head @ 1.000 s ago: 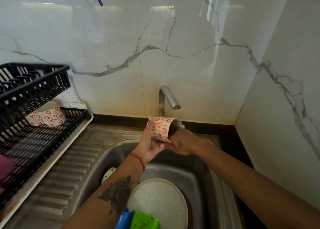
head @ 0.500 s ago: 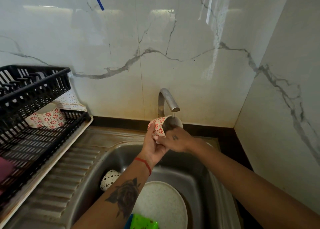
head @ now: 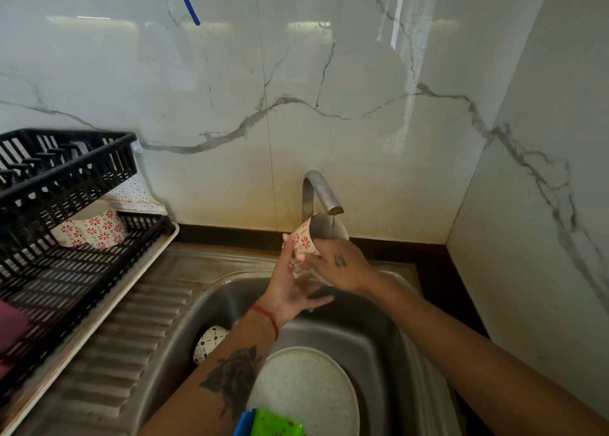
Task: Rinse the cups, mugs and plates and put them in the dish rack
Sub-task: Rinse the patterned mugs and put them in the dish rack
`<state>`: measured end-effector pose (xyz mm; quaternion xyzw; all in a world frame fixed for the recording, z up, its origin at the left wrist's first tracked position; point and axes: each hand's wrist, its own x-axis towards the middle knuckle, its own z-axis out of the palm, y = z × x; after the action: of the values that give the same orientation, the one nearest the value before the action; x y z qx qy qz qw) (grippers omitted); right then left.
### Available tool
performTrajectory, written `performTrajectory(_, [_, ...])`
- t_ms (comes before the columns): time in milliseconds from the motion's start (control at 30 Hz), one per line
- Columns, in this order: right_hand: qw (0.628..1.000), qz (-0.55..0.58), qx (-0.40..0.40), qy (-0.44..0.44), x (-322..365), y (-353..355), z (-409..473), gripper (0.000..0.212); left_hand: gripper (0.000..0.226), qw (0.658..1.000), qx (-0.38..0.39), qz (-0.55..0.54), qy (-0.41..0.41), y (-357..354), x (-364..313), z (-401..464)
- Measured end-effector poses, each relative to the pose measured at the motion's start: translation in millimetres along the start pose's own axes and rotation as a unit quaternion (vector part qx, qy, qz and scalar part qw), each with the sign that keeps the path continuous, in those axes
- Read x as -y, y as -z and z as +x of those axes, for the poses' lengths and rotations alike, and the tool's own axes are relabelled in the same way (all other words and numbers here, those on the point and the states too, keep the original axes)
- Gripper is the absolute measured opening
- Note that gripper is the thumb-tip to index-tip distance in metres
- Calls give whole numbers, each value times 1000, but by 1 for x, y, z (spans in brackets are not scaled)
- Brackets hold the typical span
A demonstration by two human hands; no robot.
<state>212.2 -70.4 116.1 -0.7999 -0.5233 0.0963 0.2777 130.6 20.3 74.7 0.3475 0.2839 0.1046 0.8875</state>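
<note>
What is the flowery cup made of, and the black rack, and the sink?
The flowery cup looks like glazed ceramic: smooth, with printed red flowers, though it could be hard plastic. The black rack looks like matte moulded plastic, with thin slotted walls. The sink looks like brushed stainless steel: grey, dully shiny, with pressed ridges.

A: What colours show at the tap (head: 321, 193)?
B: The tap is dull silver-grey. The cup (head: 308, 243) under it, near the frame's centre, is white with red flower prints.

A: And at the left edge?
B: A black dish rack (head: 69, 178) holds another white cup with red flowers (head: 95, 226).

A: Lower down?
B: The sink (head: 372, 330) is grey steel. In it lie a cream speckled plate (head: 316, 392), a white mug with small dark marks (head: 211, 340), and at the bottom edge a bright green piece (head: 276, 424) beside a blue one (head: 244, 424).

A: The wall?
B: The wall (head: 230, 73) is white marble with grey veins, and a blue stripe at the upper left.
</note>
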Motion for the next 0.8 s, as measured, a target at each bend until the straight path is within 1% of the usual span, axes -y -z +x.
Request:
performTrajectory(33, [999,31,10,6,3,-3,-1,40,78,997,21,-74,-13,-3,0,1])
performTrajectory(67, [998,52,38,24,5,-4,-3,42,76,992,33,-115,-27,-4,-3,2])
performTrajectory(100, [994,61,82,43,5,-4,-6,47,74,991,36,-122,-37,-5,-6,3])
performTrajectory(133, [989,8,128,68,4,0,-7,59,72,993,32,-111,-39,-4,-8,4])
performTrajectory(167, [976,-111,159,96,-1,5,-6,71,71,995,21,-97,-32,-3,-10,5])
performTrajectory(200, [946,-252,165,122,-6,9,-4,80,70,996,9,-80,-27,-2,-11,6])
performTrajectory(233, [912,-355,160,128,-11,11,-2,84,70,997,2,-67,-25,-2,-10,6])
performTrajectory(267, [898,-395,158,110,-13,11,0,83,70,998,1,-59,-24,-3,-10,6])
performTrajectory(300, [906,-382,160,85,-11,8,0,79,70,998,4,-52,-21,-4,-10,5])
performTrajectory(333, [930,-322,166,60,-9,3,0,74,69,999,8,-49,-17,-5,-9,5])
performTrajectory(367, [958,-228,172,38,-6,-3,-1,67,68,999,7,-45,-11,-7,-9,4])
performTrajectory(400, [973,-148,172,26,-3,-6,-3,60,68,999,3,-36,-7,-7,-8,4])
performTrajectory(433, [980,-104,169,26,-2,-7,-7,55,69,1000,-2,-22,-7,-6,-8,5])
performTrajectory(467, [979,-112,166,38,-3,-5,-10,55,69,1000,-4,-5,-12,-5,-9,5])
performTrajectory(500, [973,-161,158,59,-8,-3,-12,60,70,1000,-8,18,-19,-4,-10,6])
performTrajectory(567, [925,-336,130,121,-18,0,-13,68,71,997,-14,70,-26,-1,-14,8])
performTrajectory(600, [908,-380,109,138,-21,1,-13,67,73,996,-13,80,-25,0,-16,7])
performTrajectory(633, [907,-385,82,148,-22,3,-12,65,75,998,-6,64,-24,1,-17,6])
performTrajectory(700, [940,-307,24,146,-17,3,-8,56,78,999,10,-45,-14,1,-13,3])
performTrajectory(767, [978,-187,11,92,-7,5,-4,45,77,990,20,-136,-20,-2,-3,1])
performTrajectory(800, [992,-110,25,56,-1,5,-2,43,77,985,28,-165,-28,-6,1,0])
